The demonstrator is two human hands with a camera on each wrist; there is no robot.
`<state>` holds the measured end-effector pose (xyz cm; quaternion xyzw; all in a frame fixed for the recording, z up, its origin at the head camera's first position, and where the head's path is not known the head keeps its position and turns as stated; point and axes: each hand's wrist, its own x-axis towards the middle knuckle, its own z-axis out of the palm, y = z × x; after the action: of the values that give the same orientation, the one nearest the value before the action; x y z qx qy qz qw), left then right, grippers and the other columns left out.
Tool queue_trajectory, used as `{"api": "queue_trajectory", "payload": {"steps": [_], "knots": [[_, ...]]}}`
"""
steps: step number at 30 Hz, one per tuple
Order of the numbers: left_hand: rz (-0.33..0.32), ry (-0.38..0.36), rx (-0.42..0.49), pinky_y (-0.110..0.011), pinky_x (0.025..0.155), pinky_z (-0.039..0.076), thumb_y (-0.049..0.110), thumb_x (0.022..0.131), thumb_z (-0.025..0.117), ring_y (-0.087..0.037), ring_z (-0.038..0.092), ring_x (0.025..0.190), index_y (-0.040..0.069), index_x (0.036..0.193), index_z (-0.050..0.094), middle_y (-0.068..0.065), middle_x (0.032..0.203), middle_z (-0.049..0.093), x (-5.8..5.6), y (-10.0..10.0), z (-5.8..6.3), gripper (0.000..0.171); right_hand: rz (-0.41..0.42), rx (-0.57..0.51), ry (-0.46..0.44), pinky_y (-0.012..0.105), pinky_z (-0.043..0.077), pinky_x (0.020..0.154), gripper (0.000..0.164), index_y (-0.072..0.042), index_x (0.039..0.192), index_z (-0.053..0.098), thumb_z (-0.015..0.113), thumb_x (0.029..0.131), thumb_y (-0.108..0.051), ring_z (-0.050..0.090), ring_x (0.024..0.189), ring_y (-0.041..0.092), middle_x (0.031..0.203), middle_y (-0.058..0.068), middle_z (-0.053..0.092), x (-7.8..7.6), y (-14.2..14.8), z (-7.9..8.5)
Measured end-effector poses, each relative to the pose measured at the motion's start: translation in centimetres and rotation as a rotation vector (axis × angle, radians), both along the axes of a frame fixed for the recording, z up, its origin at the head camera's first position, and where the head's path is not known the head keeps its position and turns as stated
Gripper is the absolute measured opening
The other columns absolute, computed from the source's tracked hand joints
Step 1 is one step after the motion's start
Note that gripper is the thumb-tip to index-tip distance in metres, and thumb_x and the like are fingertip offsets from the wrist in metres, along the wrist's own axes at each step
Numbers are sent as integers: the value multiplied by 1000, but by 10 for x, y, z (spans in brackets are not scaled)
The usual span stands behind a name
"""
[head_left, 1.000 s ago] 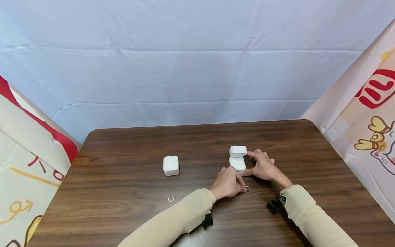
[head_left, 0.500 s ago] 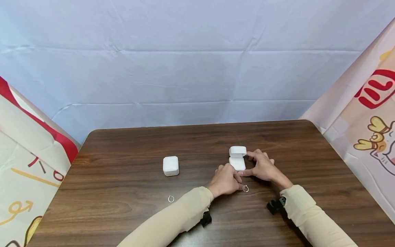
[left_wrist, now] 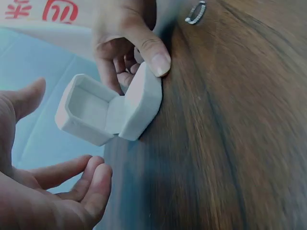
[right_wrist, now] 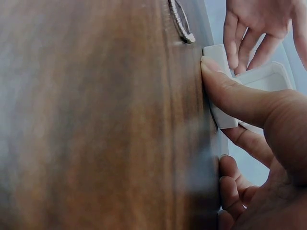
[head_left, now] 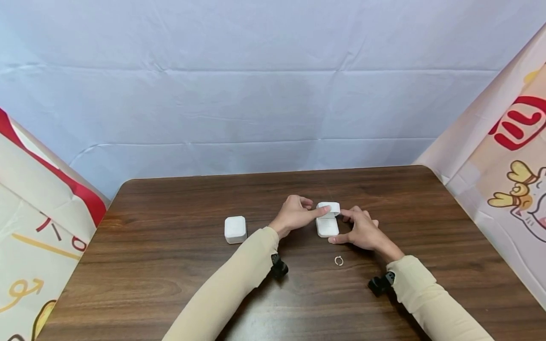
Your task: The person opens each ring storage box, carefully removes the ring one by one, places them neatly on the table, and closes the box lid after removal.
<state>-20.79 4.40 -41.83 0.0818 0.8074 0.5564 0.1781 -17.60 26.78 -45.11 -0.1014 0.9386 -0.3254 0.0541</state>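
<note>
A small white ring box (head_left: 327, 228) stands on the table with its lid raised. My right hand (head_left: 362, 230) grips its base, thumb at the front edge and fingers at the side. My left hand (head_left: 294, 215) is at the left of the lid with fingers spread and thumb overlapping the lid in the head view. In the left wrist view, a gap shows between those left fingertips (left_wrist: 101, 175) and the lid (left_wrist: 88, 108). A ring (head_left: 335, 261) lies on the table in front of the box; its stone-set band (right_wrist: 180, 21) shows in the right wrist view.
A second white box (head_left: 235, 229), its lid down, stands to the left on the brown wooden table (head_left: 170, 227). The left sleeve (head_left: 230, 284) crosses the table's front. A pale cloth (head_left: 256, 94) hangs behind the far edge.
My left hand has let go of the ring in front of the box and moved up to the lid. The ring farther left is now hidden behind the left sleeve. The right hand stays put.
</note>
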Motion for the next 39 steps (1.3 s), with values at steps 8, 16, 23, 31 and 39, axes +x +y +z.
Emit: {"api": "queue_trajectory", "payload": {"steps": [8,16,23,31,39], "knots": [[24,-197,51,-46,105,42,52,87,77,-27,56,125,-1,118,69,-7,123,65,-12,15,-7,61,11,-3,-5,46,20,72,72,-6,132,65,93,73,-36,41,91,29,103,10,52,0,0,1],[31,-185,66,-44,101,45,40,88,80,-25,59,114,-2,116,69,-6,116,64,-11,18,-8,52,-11,0,-5,45,21,72,73,-6,132,65,94,71,-35,41,91,28,102,10,52,-1,-1,2],[-61,-87,81,-29,77,53,21,88,82,-15,64,86,-7,126,64,-7,99,68,-5,16,-10,50,-5,-21,-9,45,20,73,65,-10,126,70,94,71,-35,40,91,28,101,9,52,0,-1,0],[-196,321,-292,-26,81,47,22,79,90,-15,57,93,1,120,69,-5,105,67,8,18,-13,50,-2,-11,-10,45,19,72,78,-7,137,63,94,71,-34,41,92,28,104,11,52,-1,0,1],[-190,415,-381,-28,87,45,25,77,91,-17,55,98,2,121,69,-5,107,66,14,20,-14,54,20,-12,-4,45,17,72,79,-4,138,61,94,72,-33,40,91,30,103,12,51,0,2,0]]}}
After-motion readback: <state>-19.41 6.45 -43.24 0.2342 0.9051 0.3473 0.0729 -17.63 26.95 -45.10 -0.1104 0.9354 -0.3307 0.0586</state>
